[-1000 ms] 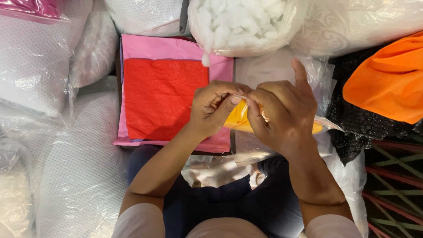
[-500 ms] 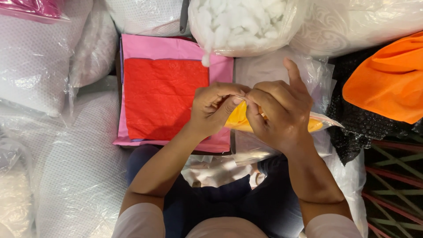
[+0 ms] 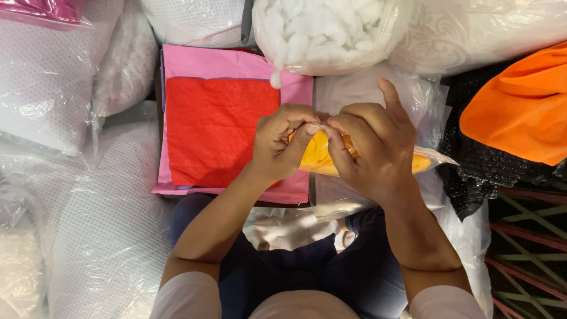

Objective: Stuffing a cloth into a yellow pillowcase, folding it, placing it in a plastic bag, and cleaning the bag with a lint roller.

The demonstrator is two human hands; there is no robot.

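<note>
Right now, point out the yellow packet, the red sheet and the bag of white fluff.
yellow packet [image 3: 319, 156], head view, bulging yellow middle between the hands
red sheet [image 3: 215, 130], head view, centre of sheet
bag of white fluff [image 3: 322, 32], head view, fluff-filled front

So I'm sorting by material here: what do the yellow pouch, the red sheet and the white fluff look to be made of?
Yellow pouch: clear glossy plastic film over yellow filling, judging by its shiny edge. Red sheet: matte, finely crinkled, probably thin non-woven fabric or tissue. White fluff: soft clumps, likely cotton or polyester stuffing.

Pouch (between 2 hands) right of sheets.
</note>
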